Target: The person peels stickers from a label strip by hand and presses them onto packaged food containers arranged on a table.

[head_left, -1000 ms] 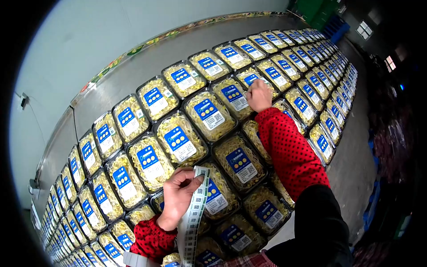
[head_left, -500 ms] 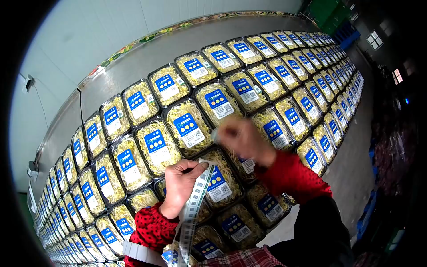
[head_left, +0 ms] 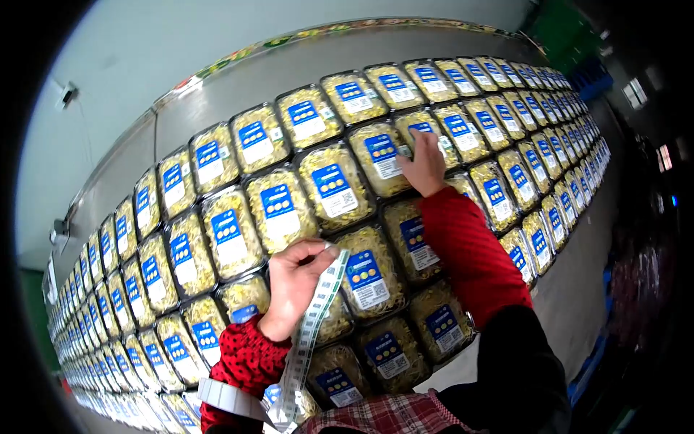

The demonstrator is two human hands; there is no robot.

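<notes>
My left hand [head_left: 300,282] pinches the upper end of a long strip of small printed stickers [head_left: 316,311], which hangs down past my sleeve. Around my left wrist sits a roll of white labels [head_left: 233,398]. My right hand [head_left: 425,168] reaches forward, thumb and fingers apart, touching the right side of a black plastic tray of bean sprouts [head_left: 377,181] with a blue and white label. Whether a sticker lies beneath those fingertips is hidden. Another sprout tray [head_left: 370,269] lies just right of the strip.
Several long rows of similar sprout trays [head_left: 210,155] cover the metal table [head_left: 238,79], packed edge to edge. A pale wall [head_left: 181,36] rises behind it. Green crates [head_left: 567,32] stand at the far right, and grey floor [head_left: 578,289] runs along the right side.
My right hand has moved from near the strip, where a small pale piece showed at its fingers, forward onto a tray. My left hand keeps its pinch. The view has shifted slightly.
</notes>
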